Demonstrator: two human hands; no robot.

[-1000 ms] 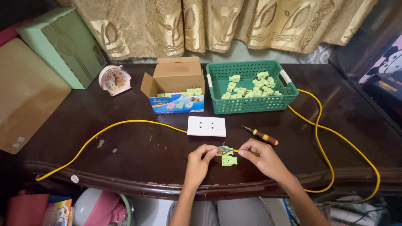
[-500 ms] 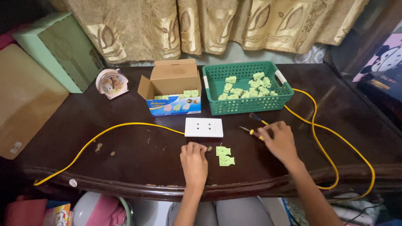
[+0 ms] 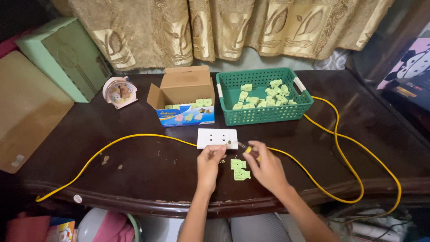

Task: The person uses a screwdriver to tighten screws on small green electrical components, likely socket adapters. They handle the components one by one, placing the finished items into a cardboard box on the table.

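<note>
A white outlet plate [image 3: 217,138] lies on the dark wooden table [image 3: 134,170], joined to a long yellow cable [image 3: 134,138]. My left hand [image 3: 209,162] touches the plate's near edge with its fingertips. My right hand [image 3: 266,166] grips a small screwdriver [image 3: 245,148] with a yellow handle, its tip pointing at the plate's right end. Two pale green plastic parts [image 3: 239,169] lie on the table between my hands.
A green basket [image 3: 260,113] holding several pale green parts stands behind the plate. Left of it is an open cardboard box [image 3: 184,96] with more such parts. A small pink clock [image 3: 119,92] sits farther left. The yellow cable loops off the table's right side.
My right hand picked up the screwdriver from the table and brought its tip to the outlet plate. My left hand moved from the green parts up to the plate.
</note>
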